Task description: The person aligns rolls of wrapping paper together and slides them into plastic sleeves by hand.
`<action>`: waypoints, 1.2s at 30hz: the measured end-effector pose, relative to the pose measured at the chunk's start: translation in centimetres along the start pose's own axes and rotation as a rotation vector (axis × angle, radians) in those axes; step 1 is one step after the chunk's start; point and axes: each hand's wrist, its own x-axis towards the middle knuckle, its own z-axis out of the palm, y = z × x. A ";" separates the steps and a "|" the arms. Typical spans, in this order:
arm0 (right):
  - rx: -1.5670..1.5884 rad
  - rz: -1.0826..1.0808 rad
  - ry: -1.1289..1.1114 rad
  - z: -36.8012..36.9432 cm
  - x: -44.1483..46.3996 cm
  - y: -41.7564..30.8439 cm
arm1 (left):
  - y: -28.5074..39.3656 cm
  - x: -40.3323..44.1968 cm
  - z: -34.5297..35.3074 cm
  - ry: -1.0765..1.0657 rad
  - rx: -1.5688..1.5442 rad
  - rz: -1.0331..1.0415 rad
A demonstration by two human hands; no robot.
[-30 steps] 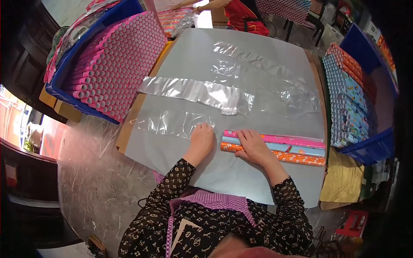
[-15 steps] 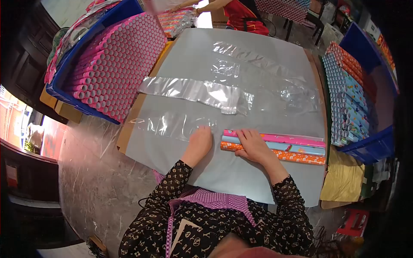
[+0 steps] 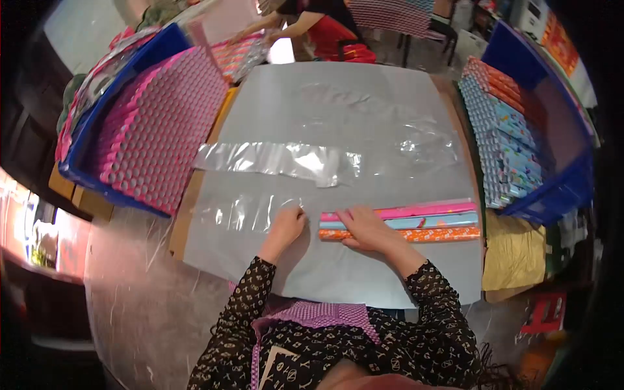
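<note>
Three rolls of wrapping paper, a pink roll [image 3: 432,210], a light blue roll [image 3: 442,221] and an orange roll [image 3: 435,234], lie side by side on the grey tabletop [image 3: 351,276]. My right hand [image 3: 365,229] is over their left ends, fingers curled round them. To the left, my left hand [image 3: 286,226] is closed at the right end of a flat clear plastic sleeve [image 3: 244,213], pinching its edge; the fingertips are partly hidden. A small gap separates this hand from the rolls. More clear sleeves [image 3: 273,159] lie flat farther back.
On the left stands a blue crate [image 3: 123,192] stacked with pink rolls [image 3: 156,123]. Another blue crate [image 3: 572,175] at right holds blue and orange rolls [image 3: 504,133]. Gold sheeting [image 3: 513,253] hangs below it. Beyond the table, another person [image 3: 325,32] handles wrapped rolls [image 3: 240,57].
The camera view has shifted, moving the whole scene slightly. Both hands keep nearly the same places relative to the sleeve and the rolls.
</note>
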 end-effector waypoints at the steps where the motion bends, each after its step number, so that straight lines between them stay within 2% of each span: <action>1: 0.001 -0.020 0.004 0.2 0.0 -0.2 | 0.6 0.3 -0.4 -0.031 0.007 -0.060; 4: 0.072 -0.030 -0.081 0.0 0.1 -1.1 | 2.2 0.9 -0.8 0.046 0.061 0.030; 6: 0.031 -0.055 -0.050 0.4 -0.2 -1.5 | 3.3 1.6 -0.7 0.014 0.081 0.037; 8: 0.021 -0.065 -0.054 0.8 -0.2 -1.7 | 4.3 1.7 -0.4 -0.004 0.153 0.170; 11: 0.019 -0.052 -0.064 0.4 -0.1 -1.9 | 4.0 1.8 0.6 -0.073 0.106 0.242; 18: 0.055 -0.052 -0.051 0.6 0.1 -1.6 | 5.0 0.2 -0.2 -0.145 -0.026 0.192; 20: 0.072 -0.049 -0.027 0.6 0.2 -1.3 | 5.6 0.0 -0.8 -0.180 -0.006 0.100; 21: 0.095 -0.045 -0.005 0.9 0.0 -1.5 | 5.3 0.0 -0.7 -0.157 -0.028 0.109; 23: 0.116 0.033 -0.107 1.1 0.5 -1.5 | 4.7 0.1 -0.4 -0.108 -0.066 0.124; 25: 0.076 -0.055 0.043 1.8 0.1 -1.1 | 4.6 -0.1 -0.4 -0.033 -0.076 0.162; 28: 0.078 -0.004 -0.048 0.9 0.3 -1.6 | 4.5 -0.2 0.0 0.165 0.022 0.173; 29: 0.083 -0.013 -0.046 0.7 0.3 -1.7 | 4.2 -0.2 0.0 0.149 0.026 0.133; 31: 0.094 -0.027 -0.049 0.7 0.4 -1.5 | 3.9 0.0 -0.2 0.274 0.016 0.211; 36: 0.035 -0.053 0.003 1.4 0.3 -1.3 | 4.1 -0.5 -0.3 0.334 -0.005 0.163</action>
